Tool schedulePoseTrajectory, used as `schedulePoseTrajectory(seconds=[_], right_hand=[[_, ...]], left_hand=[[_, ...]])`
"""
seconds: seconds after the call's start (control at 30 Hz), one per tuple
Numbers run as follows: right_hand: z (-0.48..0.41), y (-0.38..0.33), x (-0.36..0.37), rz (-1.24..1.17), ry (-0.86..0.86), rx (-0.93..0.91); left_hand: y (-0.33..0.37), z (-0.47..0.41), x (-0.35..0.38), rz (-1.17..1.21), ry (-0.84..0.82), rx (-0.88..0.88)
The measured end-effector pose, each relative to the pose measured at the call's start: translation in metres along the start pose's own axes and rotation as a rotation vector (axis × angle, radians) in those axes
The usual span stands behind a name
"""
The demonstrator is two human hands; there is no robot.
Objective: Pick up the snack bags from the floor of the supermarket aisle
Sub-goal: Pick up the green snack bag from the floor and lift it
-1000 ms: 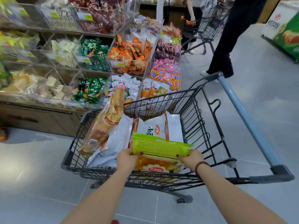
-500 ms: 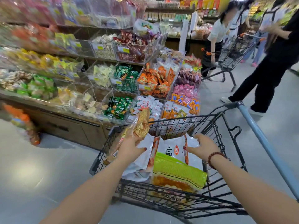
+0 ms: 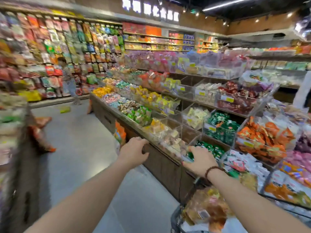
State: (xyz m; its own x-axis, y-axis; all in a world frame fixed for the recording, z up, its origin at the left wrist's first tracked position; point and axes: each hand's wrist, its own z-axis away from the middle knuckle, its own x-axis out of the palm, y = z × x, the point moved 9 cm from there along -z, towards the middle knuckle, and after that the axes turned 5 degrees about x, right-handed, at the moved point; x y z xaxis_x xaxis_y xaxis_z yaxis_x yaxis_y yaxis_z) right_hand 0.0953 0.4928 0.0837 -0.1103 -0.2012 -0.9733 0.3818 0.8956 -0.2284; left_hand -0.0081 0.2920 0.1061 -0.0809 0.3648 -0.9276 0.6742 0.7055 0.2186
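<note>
- Head view, item: orange snack bag point(image 3: 119, 134), standing on the floor point(image 3: 80, 145) against the counter point(image 3: 161, 163) base. Red-orange bags point(image 3: 41, 132) lie to the left, and a green bag point(image 3: 64, 109) well beyond.
- Handling, my judgement: light, air-puffed, with slippery crinkly film and contents that crush. I would pinch the top seam.
- Hands: left hand point(image 3: 133, 151) and right hand point(image 3: 200, 159) both loose-fingered, holding nothing.
</note>
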Motion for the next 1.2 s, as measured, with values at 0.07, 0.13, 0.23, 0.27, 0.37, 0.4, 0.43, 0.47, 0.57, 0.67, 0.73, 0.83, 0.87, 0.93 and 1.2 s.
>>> schedulePoseTrajectory(seconds=[0.07,0.13,0.23,0.27,0.37,0.4,0.43,0.47,0.57,0.67,0.73,0.83,0.87,0.93,1.2], right_hand=[[-0.027,-0.056,0.003,-0.009,-0.008,-0.079],[-0.052,-0.111,0.008,-0.008,-0.008,-0.151],[-0.087,-0.189,0.019,-0.011,0.001,-0.246],[-0.098,-0.214,0.024,-0.013,-0.004,-0.277],[-0.127,-0.279,0.039,-0.009,-0.021,-0.361],[-0.135,-0.295,0.044,-0.007,-0.027,-0.38],[-0.146,-0.313,0.051,-0.002,-0.036,-0.4],[-0.156,-0.329,0.057,0.002,-0.051,-0.418],[-0.19,-0.372,0.074,-0.01,-0.07,-0.475],[-0.234,-0.405,0.095,0.01,-0.096,-0.507],[-0.27,-0.425,0.109,0.012,-0.114,-0.527],[-0.336,-0.459,0.121,-0.018,-0.121,-0.574],[-0.359,-0.47,0.123,-0.036,-0.124,-0.584],[-0.406,-0.49,0.126,-0.07,-0.14,-0.597],[-0.563,-0.573,0.146,-0.125,-0.166,-0.625]], left_hand=[[-0.053,0.002,-0.024,-0.015,0.04,-0.075],[-0.106,0.003,-0.043,-0.063,0.058,-0.136],[-0.184,0.004,-0.067,-0.071,0.075,-0.241],[-0.208,0.005,-0.075,-0.069,0.087,-0.268],[-0.268,0.008,-0.089,-0.088,0.083,-0.346],[-0.282,0.008,-0.092,-0.105,0.078,-0.363],[-0.299,0.008,-0.094,-0.12,0.073,-0.378],[-0.315,0.008,-0.096,-0.128,0.067,-0.392],[-0.363,0.002,-0.089,-0.103,0.061,-0.462],[-0.405,-0.015,-0.078,-0.08,0.074,-0.517],[-0.43,-0.035,-0.073,-0.091,0.071,-0.533],[-0.472,-0.075,-0.069,-0.14,0.068,-0.548],[-0.488,-0.088,-0.068,-0.147,0.071,-0.564],[-0.518,-0.117,-0.07,-0.149,0.074,-0.6],[-0.638,-0.218,-0.066,-0.168,0.049,-0.67]])
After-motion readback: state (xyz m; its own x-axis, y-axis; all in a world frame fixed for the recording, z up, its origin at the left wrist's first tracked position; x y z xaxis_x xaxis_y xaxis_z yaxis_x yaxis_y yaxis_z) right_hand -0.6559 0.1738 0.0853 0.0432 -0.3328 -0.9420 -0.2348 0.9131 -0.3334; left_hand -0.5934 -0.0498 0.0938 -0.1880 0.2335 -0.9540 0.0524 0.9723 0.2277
